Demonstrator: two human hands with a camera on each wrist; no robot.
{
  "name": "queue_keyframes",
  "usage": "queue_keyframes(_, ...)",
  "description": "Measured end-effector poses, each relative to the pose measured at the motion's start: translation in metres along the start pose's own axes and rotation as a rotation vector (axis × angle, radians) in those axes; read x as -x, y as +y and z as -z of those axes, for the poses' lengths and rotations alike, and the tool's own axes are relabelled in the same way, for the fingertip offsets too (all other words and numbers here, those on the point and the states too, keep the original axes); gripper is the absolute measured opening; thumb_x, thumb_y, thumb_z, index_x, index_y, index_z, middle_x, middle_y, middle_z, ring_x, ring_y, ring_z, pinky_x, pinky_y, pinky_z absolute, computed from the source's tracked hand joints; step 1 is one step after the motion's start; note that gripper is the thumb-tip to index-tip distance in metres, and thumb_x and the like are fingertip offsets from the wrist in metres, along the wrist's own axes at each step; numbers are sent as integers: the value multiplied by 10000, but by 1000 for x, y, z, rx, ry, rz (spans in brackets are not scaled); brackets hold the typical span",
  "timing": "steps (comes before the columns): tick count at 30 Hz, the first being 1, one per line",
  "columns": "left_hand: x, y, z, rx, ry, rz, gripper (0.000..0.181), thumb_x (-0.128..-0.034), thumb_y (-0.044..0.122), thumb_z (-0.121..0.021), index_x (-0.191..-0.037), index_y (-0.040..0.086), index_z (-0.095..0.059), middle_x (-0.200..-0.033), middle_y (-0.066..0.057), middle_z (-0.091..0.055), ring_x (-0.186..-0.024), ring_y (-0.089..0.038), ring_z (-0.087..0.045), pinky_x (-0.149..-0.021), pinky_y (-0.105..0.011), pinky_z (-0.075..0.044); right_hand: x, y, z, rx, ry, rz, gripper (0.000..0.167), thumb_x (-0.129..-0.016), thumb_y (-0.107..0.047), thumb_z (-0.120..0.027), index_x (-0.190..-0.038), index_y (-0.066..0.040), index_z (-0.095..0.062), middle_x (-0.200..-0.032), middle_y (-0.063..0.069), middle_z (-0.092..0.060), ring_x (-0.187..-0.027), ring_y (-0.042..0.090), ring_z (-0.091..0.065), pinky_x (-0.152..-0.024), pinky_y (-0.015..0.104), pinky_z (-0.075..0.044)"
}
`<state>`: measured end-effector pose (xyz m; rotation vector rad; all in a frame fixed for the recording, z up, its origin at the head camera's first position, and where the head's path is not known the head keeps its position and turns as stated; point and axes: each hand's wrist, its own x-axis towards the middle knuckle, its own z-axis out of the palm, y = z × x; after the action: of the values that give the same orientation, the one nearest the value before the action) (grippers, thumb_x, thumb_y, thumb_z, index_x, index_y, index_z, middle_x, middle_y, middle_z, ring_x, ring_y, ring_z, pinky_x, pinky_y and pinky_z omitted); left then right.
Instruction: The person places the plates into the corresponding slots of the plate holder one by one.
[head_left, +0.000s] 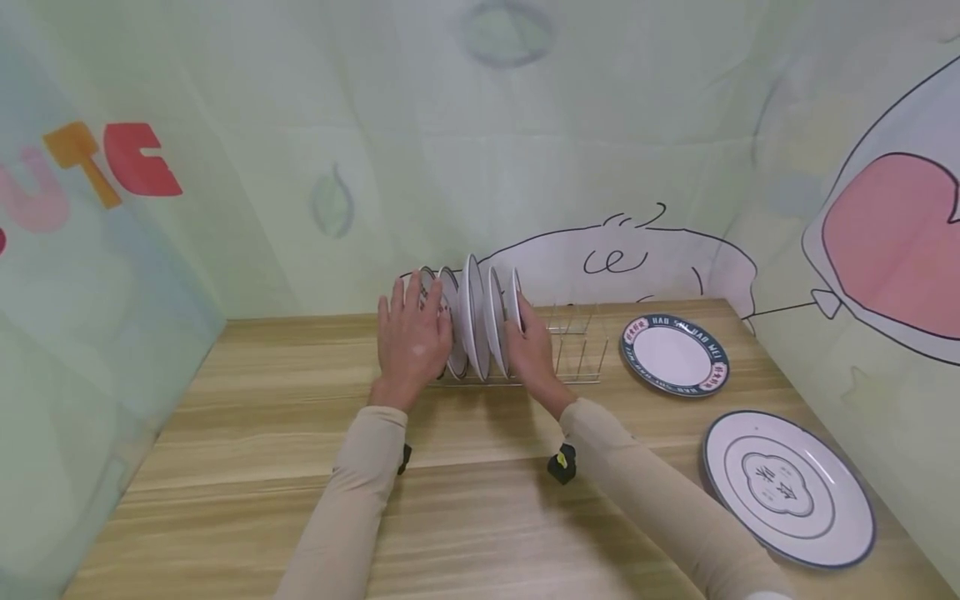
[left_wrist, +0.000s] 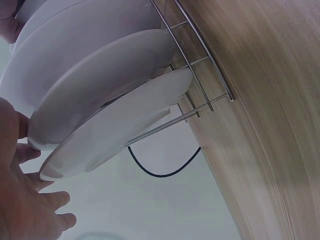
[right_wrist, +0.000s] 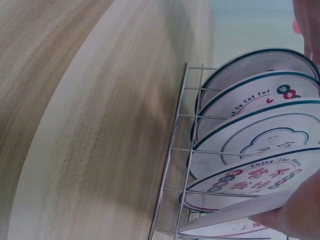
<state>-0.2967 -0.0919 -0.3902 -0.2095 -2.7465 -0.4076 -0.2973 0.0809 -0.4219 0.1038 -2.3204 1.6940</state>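
Several white plates (head_left: pixel 472 317) stand upright side by side in a wire rack (head_left: pixel 540 382). My left hand (head_left: pixel 411 343) lies against the leftmost plates, fingers extended over their edges; the left wrist view shows this hand (left_wrist: pixel 27 192) beside the outer plate (left_wrist: pixel 120 125). With my right hand (head_left: pixel 534 352) I hold the rightmost plate (head_left: pixel 514 293) by its near side. In the right wrist view, the right thumb (right_wrist: pixel 300 212) is on that tilted plate (right_wrist: pixel 235 212), with patterned plates (right_wrist: pixel 260 140) standing behind it; the far fingers are hidden.
Empty wire slots (head_left: pixel 573 354) extend to the right of the plates. On the wooden table (head_left: pixel 300 475), a dark-rimmed plate (head_left: pixel 675 354) and a larger blue-rimmed plate (head_left: pixel 787 492) lie flat at the right. A printed curtain (head_left: pixel 375 125) hangs behind and along both sides.
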Motion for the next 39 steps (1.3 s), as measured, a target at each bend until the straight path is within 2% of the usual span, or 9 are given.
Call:
queue_keyframes(11, 2, 0, -3, 7, -6, 5, 533, -1039, 302, -400, -1550, 159, -356, -1663, -146, -214, -1533, -398, -183, -1239, -605, -131, 0, 5, 0, 37, -9, -2, 552, -992, -150, -458, -1540, -144, -390, -1454, 193, -542, -1200, 372, -613, -943, 525, -558)
queue_keyframes(17, 2, 0, -3, 5, -4, 3, 528, -1038, 306, -400, -1544, 157, -368, -1662, -145, -220, -1530, -398, -195, -1236, -608, -142, 3, -1, 10, 29, -41, -18, 534, -1016, -209, -471, -1539, -137, -389, -1488, 175, -519, -1324, 343, -549, -1071, 498, -484)
queue_keyframes(22, 1, 0, -2, 4, -15, 4, 539, -1042, 318, -377, -1556, 162, -344, -1666, -148, -204, -1535, -402, -174, -1240, -605, -125, 8, -11, 28, -29, -86, -51, 535, -1040, -259, -468, -1555, -173, -353, -1560, 134, -441, -1446, 298, -427, -1154, 473, -401)
queue_keyframes(25, 0, -1, -2, -1, -3, -1, 539, -1040, 316, -383, -1554, 158, -349, -1660, -153, -219, -1530, -406, -189, -1234, -611, -147, 11, -15, 43, -30, -103, -30, 533, -1055, -298, -454, -1563, -190, -333, -1575, 130, -419, -1463, 293, -401, -1182, 466, -368)
queue_keyframes(31, 1, 0, -2, 5, 12, -9, 533, -1036, 299, -411, -1548, 158, -361, -1659, -152, -225, -1523, -407, -209, -1233, -612, -148, 14, -12, 71, 10, -59, 36, 524, -1056, -304, -463, -1550, -165, -357, -1543, 138, -463, -1431, 312, -443, -1178, 459, -378)
queue_keyframes(39, 1, 0, -2, -11, 8, -12, 531, -1041, 309, -382, -1551, 162, -349, -1656, -159, -228, -1524, -413, -203, -1228, -617, -164, 15, 3, 106, 65, -11, -14, 524, -1057, -301, -458, -1555, -177, -351, -1549, 133, -457, -1425, 319, -452, -1174, 477, -379)
